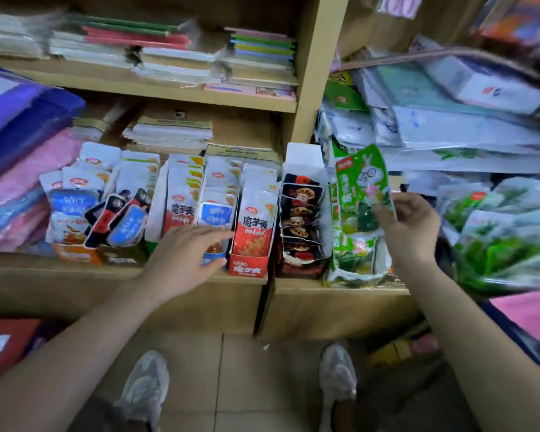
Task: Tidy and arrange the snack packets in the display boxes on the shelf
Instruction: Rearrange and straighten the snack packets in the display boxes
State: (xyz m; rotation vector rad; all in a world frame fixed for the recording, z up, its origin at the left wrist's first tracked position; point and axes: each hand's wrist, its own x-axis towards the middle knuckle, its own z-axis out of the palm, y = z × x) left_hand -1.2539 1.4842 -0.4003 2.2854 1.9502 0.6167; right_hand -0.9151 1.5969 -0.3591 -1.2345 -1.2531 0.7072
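Observation:
Several display boxes of snack packets stand in a row on the lower shelf (60, 271). My right hand (410, 227) pinches a green snack packet (363, 182) and holds it upright above the green display box (354, 260). My left hand (187, 255) reaches with straight fingers to the front of a blue-and-white packet box (217, 213), beside the red box (251, 244). A black box of lotus-root packets (303, 226) stands between the red and green ones. At the left, loose packets (119, 218) lie askew in an orange box (75, 252).
Stacked notebooks (175, 54) fill the upper shelves. Folded purple and pink sheets (16, 145) lie at the left. Bagged stationery (449, 120) and green packets (505, 238) pile up at the right. A wooden upright (315, 73) divides the shelf units. My shoes stand on the tiled floor below.

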